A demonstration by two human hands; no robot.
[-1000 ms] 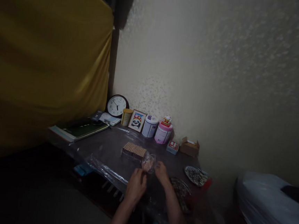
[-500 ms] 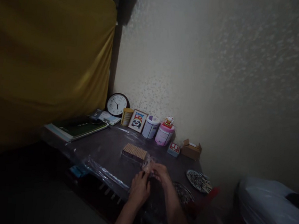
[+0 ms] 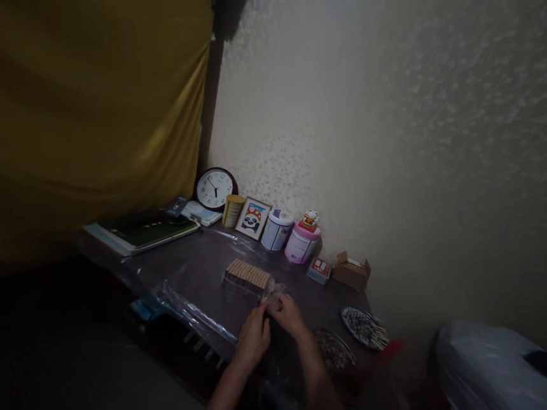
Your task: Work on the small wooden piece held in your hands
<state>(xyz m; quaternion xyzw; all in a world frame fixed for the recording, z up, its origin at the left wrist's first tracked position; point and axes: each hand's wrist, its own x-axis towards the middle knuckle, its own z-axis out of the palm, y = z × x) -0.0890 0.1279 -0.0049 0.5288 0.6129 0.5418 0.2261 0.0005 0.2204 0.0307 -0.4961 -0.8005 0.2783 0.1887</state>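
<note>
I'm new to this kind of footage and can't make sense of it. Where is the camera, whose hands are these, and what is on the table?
The camera sits on a person's head, looking forward and down. The two bare hands are that person's own: left hand and right hand. They meet over a small clear wrapper; the dim light hides the exact grip. Just beyond lies a block of biscuits on a dark table covered in plastic film. Along the wall stand a clock, a framed panda picture, a white tin, a pink tin and a cardboard box. Books lie at left.
</note>
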